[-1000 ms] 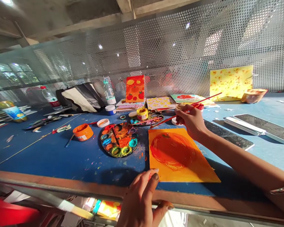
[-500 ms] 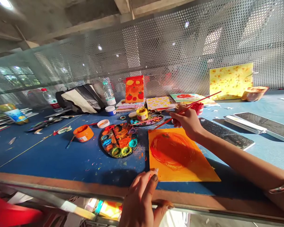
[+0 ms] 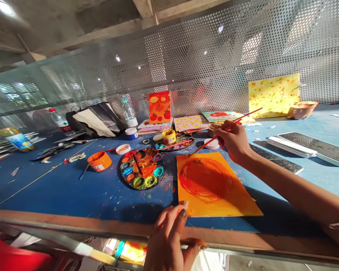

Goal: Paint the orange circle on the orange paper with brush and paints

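My right hand (image 3: 234,142) is closed round a thin red paintbrush (image 3: 228,129); its tip rests at the top edge of an orange sheet (image 3: 214,186) painted with a big red-orange circle. At the table's near edge, my left hand (image 3: 169,241) is closed in a pinch, fingertips on the sheet's near left corner and thumb under the edge. A round palette (image 3: 141,168) full of mixed colours lies just left of the sheet. An open orange paint pot (image 3: 99,160) stands further left.
A yellow paint pot (image 3: 169,136), a second palette (image 3: 178,143), lids and small paintings sit behind the sheet. Two water bottles (image 3: 129,111) and a dark bag (image 3: 97,118) stand against the perforated metal screen. Flat trays (image 3: 318,148) lie on the right of the blue table (image 3: 59,188).
My right hand has drawn the brush back from the far palette and brought its tip down to the sheet's top edge. My left hand has stayed on the sheet's corner.
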Demonstrator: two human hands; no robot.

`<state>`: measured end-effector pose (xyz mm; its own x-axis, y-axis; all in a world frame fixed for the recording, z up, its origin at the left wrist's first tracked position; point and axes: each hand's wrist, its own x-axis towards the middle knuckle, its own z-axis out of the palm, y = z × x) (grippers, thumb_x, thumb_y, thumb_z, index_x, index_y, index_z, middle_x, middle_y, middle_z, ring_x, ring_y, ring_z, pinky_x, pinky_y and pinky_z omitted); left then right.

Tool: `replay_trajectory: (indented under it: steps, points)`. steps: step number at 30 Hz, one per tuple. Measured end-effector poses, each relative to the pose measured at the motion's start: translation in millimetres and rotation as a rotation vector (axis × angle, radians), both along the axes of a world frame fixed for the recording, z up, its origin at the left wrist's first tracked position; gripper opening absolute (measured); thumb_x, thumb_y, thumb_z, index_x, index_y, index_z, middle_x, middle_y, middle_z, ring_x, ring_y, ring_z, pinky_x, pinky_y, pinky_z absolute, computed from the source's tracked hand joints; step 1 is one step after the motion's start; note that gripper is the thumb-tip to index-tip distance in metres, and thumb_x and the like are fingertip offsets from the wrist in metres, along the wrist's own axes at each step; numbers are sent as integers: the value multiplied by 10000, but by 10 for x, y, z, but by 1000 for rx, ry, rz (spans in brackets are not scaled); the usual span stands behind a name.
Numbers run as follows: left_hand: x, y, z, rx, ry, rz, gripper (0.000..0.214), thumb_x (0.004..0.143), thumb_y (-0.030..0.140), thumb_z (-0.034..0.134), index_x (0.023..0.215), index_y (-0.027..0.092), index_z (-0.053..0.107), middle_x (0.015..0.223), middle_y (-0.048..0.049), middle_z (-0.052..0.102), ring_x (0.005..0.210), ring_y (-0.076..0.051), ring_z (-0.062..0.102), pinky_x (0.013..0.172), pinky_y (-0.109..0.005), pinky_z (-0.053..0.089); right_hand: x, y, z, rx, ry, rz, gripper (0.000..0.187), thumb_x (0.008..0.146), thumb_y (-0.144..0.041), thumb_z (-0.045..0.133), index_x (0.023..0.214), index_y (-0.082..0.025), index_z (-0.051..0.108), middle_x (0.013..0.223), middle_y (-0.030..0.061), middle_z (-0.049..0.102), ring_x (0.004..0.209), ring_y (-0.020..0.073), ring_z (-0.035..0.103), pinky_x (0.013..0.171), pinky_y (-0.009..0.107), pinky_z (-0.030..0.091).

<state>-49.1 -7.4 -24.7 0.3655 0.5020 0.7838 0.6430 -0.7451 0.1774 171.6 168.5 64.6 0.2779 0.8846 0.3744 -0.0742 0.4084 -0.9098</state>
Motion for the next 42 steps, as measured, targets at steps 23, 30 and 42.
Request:
replay_trajectory:
  steps: [23,30,42]
  points:
    - [0,-15,1,-3,20,28,690,895,223,613,1475,149,246,1186,-214,628,1107,-269,644,869,-411,586,78,-23,4,59,-192,-31,269,729,-206,625,587,-232,399,424,-58,495,385,86,442,397,229,283]
    - [48,-30,4,-34,-39,28,650,917,243,579,1470,185,243,1194,-204,620,1128,-263,627,900,-432,566,98,-45,20,67,-242,-68,273,693,-130,623,564,-220,400,381,-80,428,364,58,357,392,229,211]
    - [-7,-35,9,-67,93,60,577,936,311,537,1434,164,284,1166,-185,642,1081,-258,650,905,-389,562,4,-114,5,59,-208,26,270,750,-249,639,616,-218,407,403,-80,470,376,57,396,401,198,267]
